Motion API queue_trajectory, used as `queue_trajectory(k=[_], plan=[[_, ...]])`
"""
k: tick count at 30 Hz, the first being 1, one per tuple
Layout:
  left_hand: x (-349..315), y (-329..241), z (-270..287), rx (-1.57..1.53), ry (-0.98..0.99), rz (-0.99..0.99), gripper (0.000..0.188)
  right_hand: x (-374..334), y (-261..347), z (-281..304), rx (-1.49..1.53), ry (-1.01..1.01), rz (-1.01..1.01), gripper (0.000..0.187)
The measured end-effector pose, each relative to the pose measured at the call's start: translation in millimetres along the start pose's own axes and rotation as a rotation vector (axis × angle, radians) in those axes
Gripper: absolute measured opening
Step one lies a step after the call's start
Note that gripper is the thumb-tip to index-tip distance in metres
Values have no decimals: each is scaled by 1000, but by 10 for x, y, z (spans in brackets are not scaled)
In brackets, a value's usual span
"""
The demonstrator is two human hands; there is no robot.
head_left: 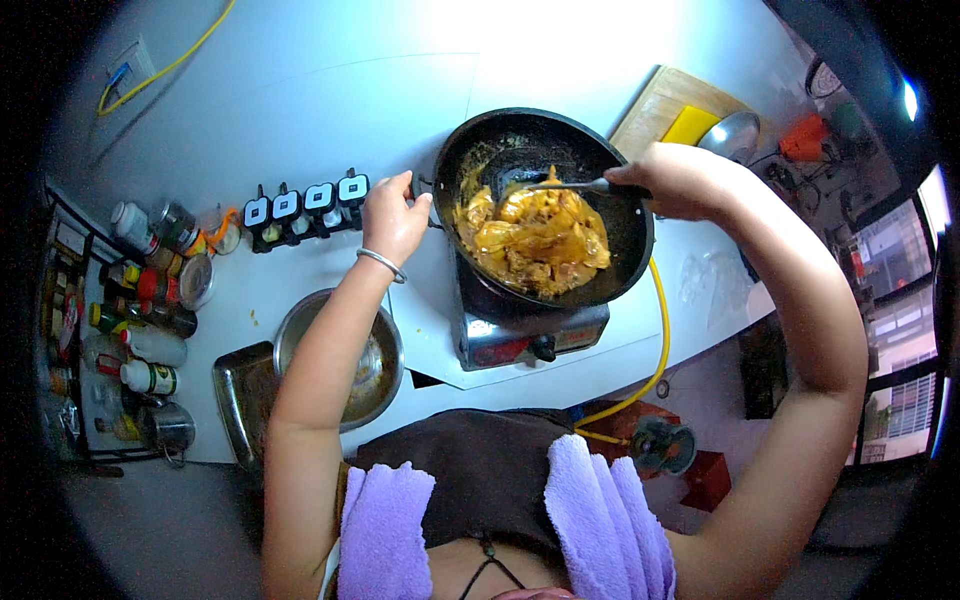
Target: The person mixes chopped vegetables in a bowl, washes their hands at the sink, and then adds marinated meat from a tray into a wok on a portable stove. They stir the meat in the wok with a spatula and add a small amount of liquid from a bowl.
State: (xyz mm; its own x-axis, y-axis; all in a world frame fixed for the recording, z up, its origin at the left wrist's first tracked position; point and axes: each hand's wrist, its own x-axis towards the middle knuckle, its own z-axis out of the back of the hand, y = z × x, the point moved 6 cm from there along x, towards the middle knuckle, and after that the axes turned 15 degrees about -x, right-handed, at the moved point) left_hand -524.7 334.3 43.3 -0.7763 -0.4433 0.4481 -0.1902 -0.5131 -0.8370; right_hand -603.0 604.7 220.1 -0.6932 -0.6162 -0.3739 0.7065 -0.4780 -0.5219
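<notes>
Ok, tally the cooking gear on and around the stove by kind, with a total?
Black wok on the burner, gripped at its handle by the left hand: 1
Spatula held by the right hand: 1
Single-burner gas stove: 1
Round steel bowl: 1
Steel tray: 1
Black-and-white spice jars in a row: 4
Wooden cutting board: 1
Total: 10

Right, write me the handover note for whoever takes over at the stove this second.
Left hand: gripping the black wok by its side handle, steadying it.
Right hand: closed on a metal spatula, blade in the food.
Wok sits on the single-burner gas stove; yellow sauced chicken pieces are piled in the middle.
Done: chicken in, coated.
Left: probably more stirring; doneness cannot be judged.
</notes>
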Motion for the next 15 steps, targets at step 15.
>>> queue_trajectory(k=[15], plan=[[-36,-92,27,242,-2,-70,31,50,454,971,-312,-571,188,37]])
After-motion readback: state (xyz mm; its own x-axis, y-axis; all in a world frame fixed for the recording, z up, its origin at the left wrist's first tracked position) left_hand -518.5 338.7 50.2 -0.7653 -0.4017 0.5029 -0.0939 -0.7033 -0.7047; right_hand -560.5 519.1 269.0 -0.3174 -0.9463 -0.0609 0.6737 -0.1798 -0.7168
